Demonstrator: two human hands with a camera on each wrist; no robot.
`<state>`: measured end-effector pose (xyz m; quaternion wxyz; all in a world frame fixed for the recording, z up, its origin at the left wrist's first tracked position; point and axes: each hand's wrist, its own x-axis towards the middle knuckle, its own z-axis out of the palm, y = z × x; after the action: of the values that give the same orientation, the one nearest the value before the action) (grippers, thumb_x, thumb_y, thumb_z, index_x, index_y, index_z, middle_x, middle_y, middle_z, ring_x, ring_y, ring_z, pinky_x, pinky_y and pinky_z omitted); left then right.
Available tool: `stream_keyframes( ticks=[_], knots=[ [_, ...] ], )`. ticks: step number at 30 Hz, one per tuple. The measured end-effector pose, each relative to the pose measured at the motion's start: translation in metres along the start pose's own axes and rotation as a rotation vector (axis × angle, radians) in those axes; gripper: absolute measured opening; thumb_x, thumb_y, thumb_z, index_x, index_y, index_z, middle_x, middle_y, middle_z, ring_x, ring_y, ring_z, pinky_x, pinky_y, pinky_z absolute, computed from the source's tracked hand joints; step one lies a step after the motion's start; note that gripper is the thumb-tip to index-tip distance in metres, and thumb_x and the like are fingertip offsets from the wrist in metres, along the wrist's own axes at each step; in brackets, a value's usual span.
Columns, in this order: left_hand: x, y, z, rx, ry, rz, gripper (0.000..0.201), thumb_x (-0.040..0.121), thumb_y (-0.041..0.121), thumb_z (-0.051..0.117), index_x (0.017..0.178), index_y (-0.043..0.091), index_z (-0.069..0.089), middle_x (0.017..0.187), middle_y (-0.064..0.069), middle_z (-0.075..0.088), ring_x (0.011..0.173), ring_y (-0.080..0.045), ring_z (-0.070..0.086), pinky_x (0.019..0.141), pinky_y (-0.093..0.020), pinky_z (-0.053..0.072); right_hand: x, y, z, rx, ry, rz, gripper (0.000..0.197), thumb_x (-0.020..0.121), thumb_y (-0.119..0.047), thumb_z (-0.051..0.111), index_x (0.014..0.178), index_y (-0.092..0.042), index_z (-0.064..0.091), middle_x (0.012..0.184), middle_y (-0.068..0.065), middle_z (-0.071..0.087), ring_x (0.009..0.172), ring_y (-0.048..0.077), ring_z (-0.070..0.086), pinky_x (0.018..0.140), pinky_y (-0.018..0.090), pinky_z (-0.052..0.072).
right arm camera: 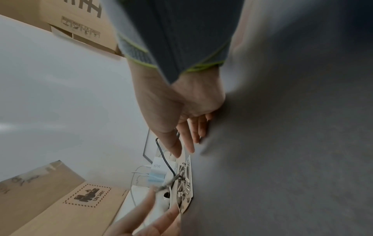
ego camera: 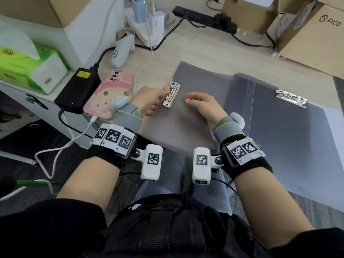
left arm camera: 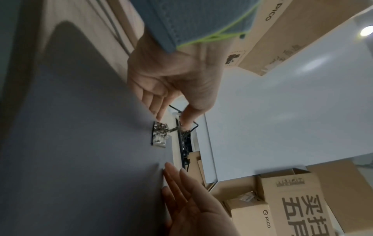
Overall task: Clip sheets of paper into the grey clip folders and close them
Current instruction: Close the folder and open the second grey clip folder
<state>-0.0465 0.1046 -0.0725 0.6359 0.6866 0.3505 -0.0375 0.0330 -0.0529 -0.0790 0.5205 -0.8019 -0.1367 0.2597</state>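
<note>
An open grey clip folder (ego camera: 186, 127) lies on the desk, with its metal clip (ego camera: 171, 94) near the left edge. The clip's lever (left arm camera: 173, 130) stands raised. My left hand (ego camera: 158, 94) reaches in from the left, fingers straight along the folder's edge and the thumb tip (left arm camera: 186, 121) against the lever's end. My right hand (ego camera: 193, 99) rests flat on the grey panel just right of the clip, fingers straight, holding nothing. Further right lies another grey panel (ego camera: 288, 146) with a second metal clip (ego camera: 291, 98). A white sheet (ego camera: 335, 123) shows beneath its right edge.
Left of the folder lie a pink-cased phone (ego camera: 109, 90), a black power brick (ego camera: 78, 88) with cables, a white controller (ego camera: 121, 53) and a green tissue box (ego camera: 22, 66). Cardboard boxes (ego camera: 312, 40) and a power strip (ego camera: 204, 19) line the back.
</note>
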Motion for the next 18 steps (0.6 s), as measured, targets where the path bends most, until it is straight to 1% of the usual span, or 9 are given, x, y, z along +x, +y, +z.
stream_keyframes(
  ticks=[1,3,5,7,9,11,15,17,18],
  knots=[
    [-0.001,0.002,-0.001,0.013,-0.013,0.003,0.032,0.084,0.049,0.057,0.083,0.017,0.060,0.057,0.003,0.058,0.037,-0.007,0.049,0.041,-0.010,0.038,0.000,0.001,0.000,0.008,-0.002,0.002,0.033,0.090,-0.010,0.059,0.122,-0.002,0.060,0.129,0.009,0.056,0.104,0.008,0.047,0.061,-0.008,0.035],
    [0.001,0.004,-0.001,0.077,0.039,0.057,0.040,0.080,0.059,0.056,0.084,0.019,0.057,0.061,0.000,0.056,0.044,-0.013,0.046,0.046,-0.016,0.040,0.001,0.001,-0.002,0.025,-0.014,0.008,0.033,0.090,-0.011,0.059,0.122,-0.003,0.060,0.117,0.004,0.056,0.102,0.007,0.047,0.063,-0.005,0.036],
    [0.001,0.005,0.001,0.255,0.146,0.188,0.042,0.082,0.058,0.054,0.083,0.016,0.061,0.066,-0.004,0.058,0.058,-0.021,0.053,0.059,-0.031,0.049,0.001,0.001,-0.002,0.036,-0.029,0.008,0.033,0.090,-0.010,0.059,0.122,-0.003,0.060,0.110,0.001,0.055,0.100,0.008,0.048,0.067,-0.003,0.036],
    [0.003,0.008,0.003,0.439,0.216,0.334,0.044,0.088,0.050,0.048,0.087,0.011,0.068,0.082,-0.011,0.068,0.081,-0.029,0.062,0.077,-0.035,0.048,0.001,0.001,-0.002,0.051,-0.045,0.014,0.032,0.090,-0.010,0.058,0.121,-0.003,0.060,0.109,0.002,0.056,0.096,0.009,0.050,0.069,0.001,0.038],
    [0.004,0.015,0.007,0.428,0.206,0.411,0.041,0.089,0.042,0.045,0.090,0.009,0.070,0.096,-0.016,0.071,0.095,-0.033,0.062,0.082,-0.035,0.045,0.001,0.002,-0.003,0.069,-0.052,0.022,0.032,0.090,-0.009,0.058,0.121,-0.003,0.061,0.107,0.003,0.057,0.084,0.004,0.052,0.064,-0.002,0.038],
    [0.007,0.021,0.015,0.391,0.193,0.453,0.036,0.087,0.032,0.043,0.096,0.009,0.069,0.106,-0.013,0.070,0.104,-0.031,0.061,0.090,-0.035,0.045,0.000,0.001,-0.005,0.090,-0.057,0.031,0.031,0.090,-0.009,0.058,0.121,-0.003,0.061,0.104,0.004,0.058,0.080,0.002,0.051,0.062,-0.002,0.039],
    [0.013,0.025,0.025,0.429,0.164,0.460,0.030,0.093,0.011,0.041,0.113,0.009,0.063,0.122,-0.010,0.065,0.116,-0.025,0.057,0.096,-0.026,0.039,-0.001,0.000,-0.005,0.140,-0.077,0.055,0.031,0.089,-0.009,0.059,0.120,-0.003,0.061,0.102,0.007,0.059,0.090,0.013,0.051,0.075,0.015,0.041],
    [0.013,0.026,0.028,0.423,0.173,0.494,0.032,0.091,0.006,0.040,0.114,0.009,0.063,0.125,-0.008,0.064,0.120,-0.021,0.055,0.096,-0.020,0.036,-0.002,-0.001,-0.007,0.142,-0.088,0.065,0.030,0.089,-0.011,0.059,0.119,-0.006,0.062,0.098,0.004,0.061,0.090,0.013,0.051,0.080,0.019,0.040],
    [0.012,0.027,0.030,0.418,0.179,0.519,0.033,0.090,0.004,0.040,0.115,0.009,0.062,0.125,-0.007,0.063,0.121,-0.020,0.054,0.094,-0.016,0.034,-0.002,-0.002,-0.009,0.142,-0.093,0.065,0.029,0.089,-0.013,0.060,0.118,-0.008,0.063,0.093,0.001,0.062,0.087,0.012,0.051,0.081,0.018,0.040]
  ],
)
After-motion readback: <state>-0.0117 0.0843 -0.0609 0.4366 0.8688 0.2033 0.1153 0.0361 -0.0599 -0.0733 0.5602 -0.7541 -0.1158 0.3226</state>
